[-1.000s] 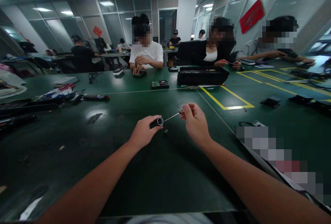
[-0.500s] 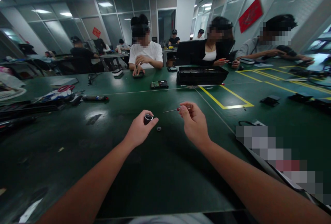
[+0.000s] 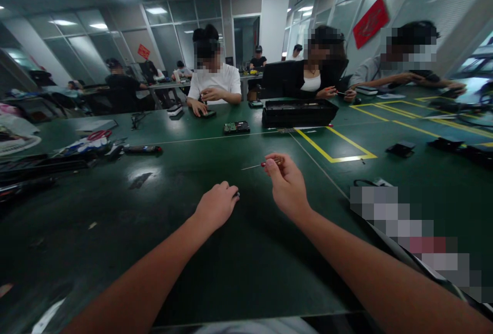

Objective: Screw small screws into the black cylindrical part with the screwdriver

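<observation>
My right hand [image 3: 287, 182] is closed around the handle of a slim screwdriver [image 3: 252, 167], whose thin shaft points left above the table. To its left, my left hand [image 3: 217, 204] is palm down and low over the green tabletop, fingers bent together. At its fingertips a bit of a small round part [image 3: 236, 195], dark and shiny, peeks out; most of it is covered. The black hollow cylinder is out of sight, and whether it is still inside my left hand cannot be seen.
A hard drive [image 3: 236, 127] with a green board lies ahead, beside a long black tray [image 3: 299, 113]. A dark pen-like tool [image 3: 143, 149] lies left. Papers [image 3: 408, 236] are at my right. Several people work across the green table [image 3: 246, 272].
My left hand has turned palm down and lowered onto the small round part. The black cylinder it held is now hidden. My right hand keeps the screwdriver almost still.
</observation>
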The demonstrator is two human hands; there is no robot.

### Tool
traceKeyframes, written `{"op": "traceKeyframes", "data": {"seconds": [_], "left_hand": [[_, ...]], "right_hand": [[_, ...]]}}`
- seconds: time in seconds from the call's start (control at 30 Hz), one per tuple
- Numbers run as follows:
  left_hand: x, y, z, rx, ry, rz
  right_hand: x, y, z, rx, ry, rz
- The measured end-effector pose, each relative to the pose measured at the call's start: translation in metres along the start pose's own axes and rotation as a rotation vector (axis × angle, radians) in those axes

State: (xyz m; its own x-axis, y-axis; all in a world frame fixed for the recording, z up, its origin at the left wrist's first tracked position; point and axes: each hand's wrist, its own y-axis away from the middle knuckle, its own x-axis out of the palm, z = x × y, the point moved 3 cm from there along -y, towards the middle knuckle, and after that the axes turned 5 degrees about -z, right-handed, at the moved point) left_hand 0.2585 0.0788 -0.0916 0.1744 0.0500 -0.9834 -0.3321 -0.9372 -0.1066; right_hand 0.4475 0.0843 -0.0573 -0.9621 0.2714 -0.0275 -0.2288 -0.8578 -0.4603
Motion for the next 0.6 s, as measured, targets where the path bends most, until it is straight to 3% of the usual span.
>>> {"op": "traceKeyframes", "data": {"seconds": [0.13, 0.27, 0.47, 0.6], "left_hand": [[-0.005, 0.001, 0.005, -0.077, 0.119, 0.014], [-0.019, -0.001, 0.032, -0.23, 0.448, -0.054], [-0.056, 0.01, 0.108, -0.558, 1.077, -0.329], [-0.083, 0.038, 0.162, -0.682, 1.267, -0.537]], "right_hand": [[0.0, 0.0, 0.001, -0.017, 0.026, 0.006], [-0.001, 0.0, 0.0, -0.01, 0.024, 0.022], [-0.001, -0.002, -0.004, 0.013, 0.004, 0.026], [-0.001, -0.002, -0.004, 0.013, 0.005, 0.033]]}}
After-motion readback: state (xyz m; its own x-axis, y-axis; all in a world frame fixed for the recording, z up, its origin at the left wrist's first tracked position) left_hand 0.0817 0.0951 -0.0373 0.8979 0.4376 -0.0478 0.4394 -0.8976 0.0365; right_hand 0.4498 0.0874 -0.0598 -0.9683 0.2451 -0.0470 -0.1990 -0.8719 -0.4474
